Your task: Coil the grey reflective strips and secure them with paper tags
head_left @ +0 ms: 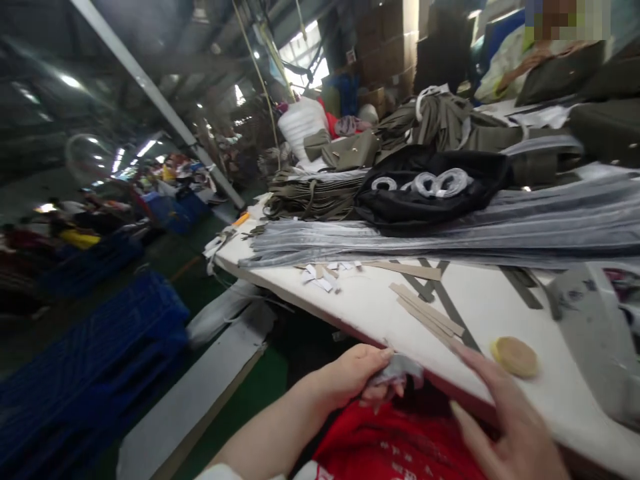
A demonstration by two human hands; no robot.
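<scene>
strips (pixel 429 311), long axis slanting, pointing toward right hand (pixel 517 417)

Green floor (pixel 273 373), white table (pixel 370 300), bright window (pixel 313 53), glowing lamp (pixel 70 81) under dim roof (pixel 150 37).

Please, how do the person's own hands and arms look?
The left hand and right hand wear no gloves; the right one is somewhat blurred. The left forearm is bare, and white cloth, probably a sleeve, shows at the picture's bottom edge.
</scene>
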